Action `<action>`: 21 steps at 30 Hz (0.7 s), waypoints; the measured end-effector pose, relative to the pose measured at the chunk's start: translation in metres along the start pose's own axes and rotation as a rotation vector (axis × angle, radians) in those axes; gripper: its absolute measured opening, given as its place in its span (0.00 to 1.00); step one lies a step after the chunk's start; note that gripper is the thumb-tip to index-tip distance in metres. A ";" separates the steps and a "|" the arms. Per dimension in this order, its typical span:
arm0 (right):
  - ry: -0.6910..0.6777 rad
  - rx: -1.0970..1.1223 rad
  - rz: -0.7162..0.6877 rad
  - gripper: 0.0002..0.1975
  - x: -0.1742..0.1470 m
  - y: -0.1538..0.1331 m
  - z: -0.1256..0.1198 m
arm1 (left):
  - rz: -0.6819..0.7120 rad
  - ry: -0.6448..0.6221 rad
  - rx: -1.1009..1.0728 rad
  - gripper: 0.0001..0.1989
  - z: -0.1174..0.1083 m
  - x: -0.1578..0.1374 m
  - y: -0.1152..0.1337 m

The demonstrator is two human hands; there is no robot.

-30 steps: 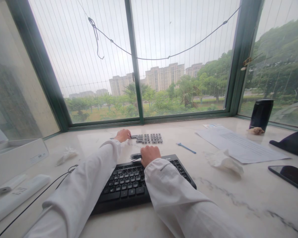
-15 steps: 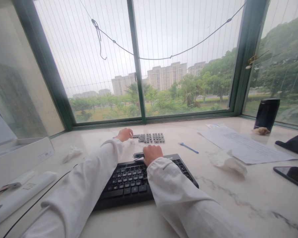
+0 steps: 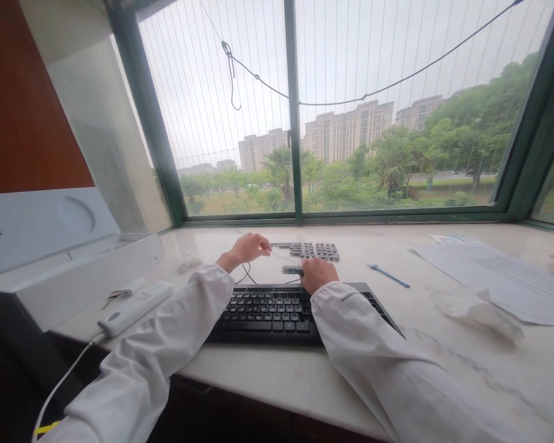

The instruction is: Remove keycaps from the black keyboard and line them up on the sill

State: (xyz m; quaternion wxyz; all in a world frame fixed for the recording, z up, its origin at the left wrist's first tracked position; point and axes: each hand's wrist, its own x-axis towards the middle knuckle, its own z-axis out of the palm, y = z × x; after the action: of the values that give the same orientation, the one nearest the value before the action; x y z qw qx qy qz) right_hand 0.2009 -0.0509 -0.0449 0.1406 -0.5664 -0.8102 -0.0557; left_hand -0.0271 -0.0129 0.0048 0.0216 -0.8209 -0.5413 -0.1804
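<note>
A black keyboard (image 3: pixel 268 326) lies on the marble surface, partly covered by my sleeves. Beyond its back edge, my left hand (image 3: pixel 249 248) is raised with its fingers pinched together; what is between them, if anything, is too small to make out. Loose dark keycaps (image 3: pixel 321 251) lie in rows to the right of that hand. My right hand (image 3: pixel 319 274) is closed over the keyboard's back edge, palm down. A small dark flat piece (image 3: pixel 292 269) shows at its left side; whether the fingers grip it is hidden.
A blue stick-like tool (image 3: pixel 390 276) lies to the right, near crumpled tissue (image 3: pixel 482 311) and printed paper (image 3: pixel 493 271). On the left are a white power strip (image 3: pixel 136 307), keys (image 3: pixel 119 294) and an open white box (image 3: pixel 96 271). The window (image 3: pixel 300 217) stands behind; the front edge is close.
The view has turned left, showing more of the box and front edge. My left hand has lifted off from beside the keycaps and drawn left. My right hand stays by the keyboard's back edge.
</note>
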 end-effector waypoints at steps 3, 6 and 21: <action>0.048 0.036 0.013 0.09 0.000 0.000 0.001 | 0.109 -0.098 -0.130 0.10 -0.008 -0.033 0.007; 0.118 0.096 0.003 0.09 0.000 -0.001 0.002 | 0.150 -0.120 -0.260 0.11 -0.007 -0.059 0.012; 0.246 1.636 0.147 0.27 0.006 -0.027 -0.008 | 0.399 -0.097 -0.376 0.12 0.023 -0.086 0.010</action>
State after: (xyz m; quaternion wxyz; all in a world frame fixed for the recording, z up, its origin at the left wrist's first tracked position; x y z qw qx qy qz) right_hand 0.1748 -0.0576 -0.0336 0.5989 -0.3265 -0.5348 0.4987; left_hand -0.0417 -0.0881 -0.0422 -0.1217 -0.9087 -0.3262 -0.2304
